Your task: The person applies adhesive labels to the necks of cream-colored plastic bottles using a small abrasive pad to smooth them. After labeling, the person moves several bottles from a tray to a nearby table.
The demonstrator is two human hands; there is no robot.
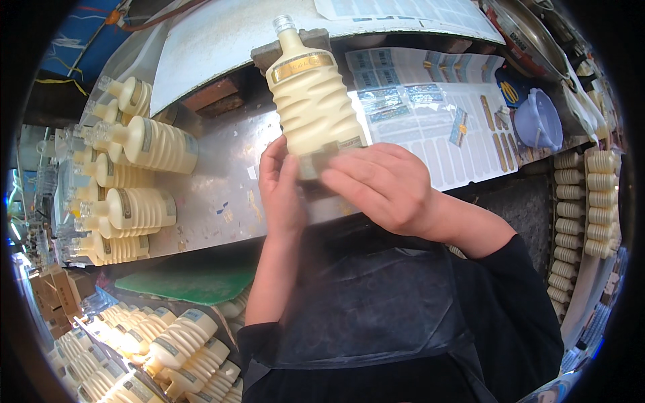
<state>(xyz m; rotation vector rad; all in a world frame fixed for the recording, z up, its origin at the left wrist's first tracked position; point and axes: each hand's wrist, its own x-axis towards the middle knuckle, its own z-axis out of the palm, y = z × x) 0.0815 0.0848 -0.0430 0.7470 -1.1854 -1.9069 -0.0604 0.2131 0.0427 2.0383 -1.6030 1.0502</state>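
A cream-coloured bottle (316,101) with wavy ribbed sides lies on its back in front of me, its clear threaded neck pointing away. A gold label (301,65) sits on its shoulder. Near the neck end, a brown block (269,54) is partly visible beneath it. My left hand (277,178) is closed against the left side of the bottle's base, thumb toward me. My right hand (383,181) presses its fingers together at the base's front face. A blurred brownish patch shows at those fingertips; what they pinch, if anything, I cannot make out.
Label sheets (430,127) lie on the right of the metal table (222,201), beside a lavender bucket (539,121). Several similar bottles (161,144) lie stacked at the left. More bottles (181,336) fill the lower left, near a green board (188,279). Others (600,201) line the right.
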